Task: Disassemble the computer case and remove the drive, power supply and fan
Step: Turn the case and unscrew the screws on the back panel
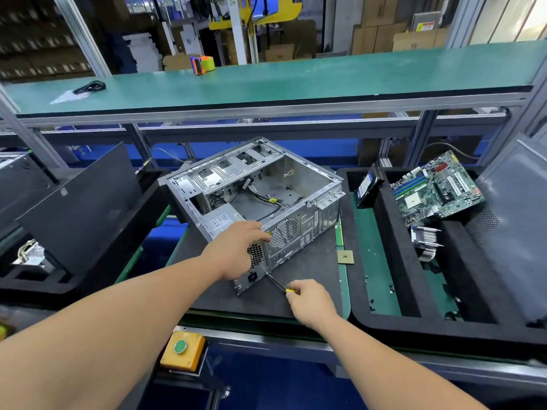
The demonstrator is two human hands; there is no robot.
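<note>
An open silver computer case [307,184] lies on its side on a black mat [307,279]. The power supply [223,221] sits in its near left corner, and a fan grille [285,232] shows in the rear panel. My left hand [239,250] rests on the case's rear corner over the power supply, fingers spread. My right hand [310,300] grips a yellow-handled screwdriver [279,284] whose tip touches the rear panel near the power socket. A hard drive [367,184] leans in the black foam tray [393,329] on the right.
A motherboard [435,187] and a heatsink [426,241] lie in the right tray, with loose screws on its green floor. A small chip [345,257] lies on the mat. Black side panel [85,208] leans at left. A green-button box [182,350] sits at the bench front.
</note>
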